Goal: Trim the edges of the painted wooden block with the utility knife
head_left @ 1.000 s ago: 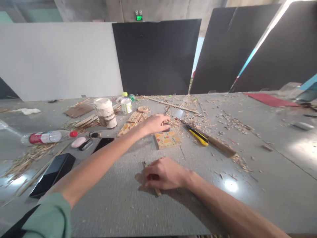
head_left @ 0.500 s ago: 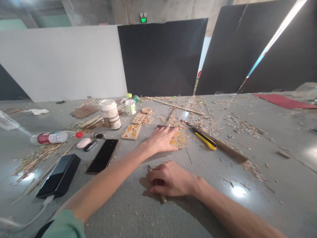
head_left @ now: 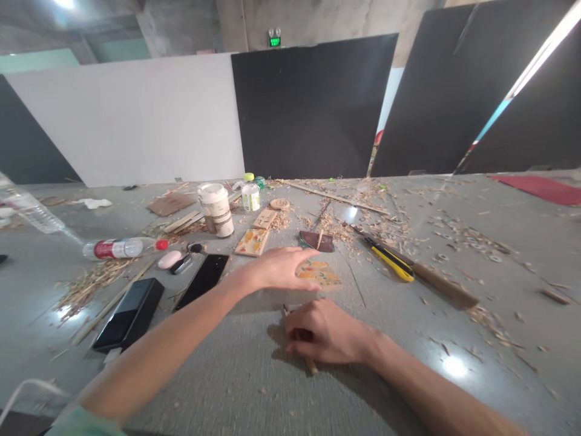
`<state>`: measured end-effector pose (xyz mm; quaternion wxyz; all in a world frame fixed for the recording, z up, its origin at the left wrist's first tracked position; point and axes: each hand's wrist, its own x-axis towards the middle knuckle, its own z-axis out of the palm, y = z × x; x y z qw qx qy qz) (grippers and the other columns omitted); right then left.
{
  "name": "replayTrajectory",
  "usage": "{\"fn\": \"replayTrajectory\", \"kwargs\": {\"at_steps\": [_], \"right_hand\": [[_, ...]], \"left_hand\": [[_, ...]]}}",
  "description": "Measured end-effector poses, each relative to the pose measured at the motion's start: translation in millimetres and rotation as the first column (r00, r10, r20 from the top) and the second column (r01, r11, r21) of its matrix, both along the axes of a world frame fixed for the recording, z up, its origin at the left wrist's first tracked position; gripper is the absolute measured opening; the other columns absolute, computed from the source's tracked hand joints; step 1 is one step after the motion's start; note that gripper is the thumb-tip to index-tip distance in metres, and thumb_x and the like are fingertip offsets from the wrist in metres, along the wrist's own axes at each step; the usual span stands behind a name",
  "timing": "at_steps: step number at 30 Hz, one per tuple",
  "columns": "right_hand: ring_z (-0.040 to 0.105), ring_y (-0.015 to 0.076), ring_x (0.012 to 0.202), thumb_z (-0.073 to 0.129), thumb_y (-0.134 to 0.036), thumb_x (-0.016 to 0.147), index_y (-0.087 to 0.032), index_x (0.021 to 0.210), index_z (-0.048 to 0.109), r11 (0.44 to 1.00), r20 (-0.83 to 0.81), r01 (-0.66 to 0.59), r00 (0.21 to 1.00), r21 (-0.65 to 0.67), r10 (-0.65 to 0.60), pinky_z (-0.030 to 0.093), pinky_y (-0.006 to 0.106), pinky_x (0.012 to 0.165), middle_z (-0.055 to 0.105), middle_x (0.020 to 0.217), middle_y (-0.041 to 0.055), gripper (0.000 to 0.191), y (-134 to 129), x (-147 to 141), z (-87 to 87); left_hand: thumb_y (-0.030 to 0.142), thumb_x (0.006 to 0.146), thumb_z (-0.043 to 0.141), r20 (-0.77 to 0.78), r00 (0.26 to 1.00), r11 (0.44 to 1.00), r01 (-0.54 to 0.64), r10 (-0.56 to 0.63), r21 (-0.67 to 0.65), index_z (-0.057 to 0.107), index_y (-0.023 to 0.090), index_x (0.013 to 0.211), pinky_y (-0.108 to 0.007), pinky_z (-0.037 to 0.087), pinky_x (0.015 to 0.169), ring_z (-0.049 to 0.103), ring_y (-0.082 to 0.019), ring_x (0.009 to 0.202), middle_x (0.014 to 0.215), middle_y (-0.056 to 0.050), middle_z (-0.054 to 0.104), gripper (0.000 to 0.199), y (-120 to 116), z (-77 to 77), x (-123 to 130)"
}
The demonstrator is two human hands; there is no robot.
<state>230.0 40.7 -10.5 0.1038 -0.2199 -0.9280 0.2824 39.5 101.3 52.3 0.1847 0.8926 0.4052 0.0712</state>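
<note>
Centre of frame: the patterned block (head_left: 327, 277) lies just right of the spread-fingered left hand (head_left: 278, 268), above the right hand (head_left: 330, 333), clamped on a thin stick (head_left: 311, 366).

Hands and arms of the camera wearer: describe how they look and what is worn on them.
The left hand and right hand are bare, with no gloves, rings or watch visible. A green sleeve shows at the lower end of the left forearm; the right forearm shows no sleeve within view.
</note>
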Motion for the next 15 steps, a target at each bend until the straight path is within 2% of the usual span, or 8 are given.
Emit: {"fn": "replayTrajectory", "kwargs": {"at_steps": [2, 3, 5, 6, 7, 9, 12, 15], "right_hand": [[0.050, 0.0099, 0.063, 0.076, -0.033, 0.092, -0.019, 0.084, 0.069, 1.000, -0.009, -0.005, 1.000, 0.019, 0.006, 0.032, 0.026, 0.060, 0.067, 0.075, -0.0018, 0.017, 0, 0, -0.9], [0.052, 0.0105, 0.065, 0.075, -0.034, 0.092, -0.020, 0.085, 0.069, 0.999, -0.016, -0.010, 1.000, 0.034, 0.011, 0.033, 0.026, 0.061, 0.068, 0.076, -0.0012, 0.017, 0, 1, -1.5], [0.055, 0.0115, 0.067, 0.074, -0.035, 0.093, -0.020, 0.088, 0.070, 0.998, -0.026, -0.019, 0.999, 0.054, 0.021, 0.034, 0.027, 0.062, 0.069, 0.079, -0.0006, 0.017, 0, 1, -2.5], [0.056, 0.0118, 0.067, 0.074, -0.036, 0.094, -0.021, 0.088, 0.070, 0.998, -0.026, -0.021, 0.999, 0.058, 0.022, 0.034, 0.027, 0.062, 0.069, 0.079, -0.0005, 0.017, 0, 2, -2.7], [0.056, 0.0120, 0.067, 0.073, -0.037, 0.094, -0.021, 0.088, 0.070, 0.998, -0.024, -0.021, 0.999, 0.059, 0.022, 0.034, 0.027, 0.062, 0.069, 0.079, -0.0007, 0.018, 0, 2, -2.7], [0.056, 0.0121, 0.067, 0.074, -0.037, 0.094, -0.021, 0.087, 0.070, 0.998, -0.019, -0.017, 1.000, 0.058, 0.018, 0.035, 0.027, 0.062, 0.069, 0.079, -0.0008, 0.018, 0, 2, -1.8], [0.055, 0.0119, 0.067, 0.077, -0.036, 0.091, -0.021, 0.085, 0.069, 0.999, -0.005, -0.014, 1.000, 0.053, 0.014, 0.034, 0.027, 0.061, 0.070, 0.079, -0.0009, 0.018, 0, 2, -0.2], [0.054, 0.0115, 0.068, 0.076, -0.038, 0.093, -0.021, 0.086, 0.069, 0.998, -0.001, -0.008, 1.000, 0.059, 0.008, 0.034, 0.027, 0.062, 0.069, 0.078, -0.0011, 0.019, 0, 2, -0.5]], "left_hand": [[0.075, 0.091, 0.062, -0.009, 1.000, 0.995, -0.013, 0.012, -0.099, 0.057, 0.028, 0.155, -0.034, 0.055, 0.090, 0.073, -0.029, 0.115, 0.138, -0.008, 0.074, 0.079, 16, 7.0, -13], [0.073, 0.094, 0.060, 0.004, 0.999, 0.993, -0.035, 0.035, -0.109, 0.060, 0.030, 0.151, -0.031, 0.055, 0.085, 0.075, -0.026, 0.108, 0.131, -0.007, 0.077, 0.071, 26, 9.8, -21], [0.059, 0.102, 0.056, -0.005, 0.980, 0.979, -0.200, 0.200, 0.039, 0.069, 0.032, 0.139, -0.028, 0.052, 0.083, 0.075, -0.021, 0.102, 0.124, -0.003, 0.079, 0.047, 53, 12.4, -36], [0.053, 0.103, 0.056, -0.034, 0.942, 0.932, -0.323, 0.333, 0.165, 0.073, 0.030, 0.132, -0.027, 0.051, 0.084, 0.074, -0.021, 0.102, 0.122, -0.004, 0.079, 0.041, 67, 12.0, -43], [0.044, 0.104, 0.056, -0.043, 0.904, 0.884, -0.406, 0.426, 0.232, 0.075, 0.023, 0.128, -0.029, 0.050, 0.086, 0.072, -0.023, 0.106, 0.124, -0.009, 0.078, 0.037, 81, 10.6, -51], [0.031, 0.101, 0.058, -0.061, 0.851, 0.825, -0.484, 0.521, 0.291, 0.076, 0.015, 0.121, -0.031, 0.049, 0.087, 0.070, -0.027, 0.110, 0.127, -0.017, 0.075, 0.032, 106, 4.9, -62], [0.026, 0.096, 0.063, -0.104, 0.801, 0.783, -0.536, 0.589, 0.315, 0.079, 0.014, 0.108, -0.029, 0.047, 0.082, 0.071, -0.025, 0.102, 0.114, -0.016, 0.078, 0.023, 129, -7.9, -71], [0.029, 0.096, 0.064, -0.137, 0.762, 0.756, -0.571, 0.633, 0.319, 0.080, 0.013, 0.097, -0.029, 0.045, 0.076, 0.071, -0.024, 0.091, 0.097, -0.014, 0.079, 0.022, 138, -21.7, -70]]}}
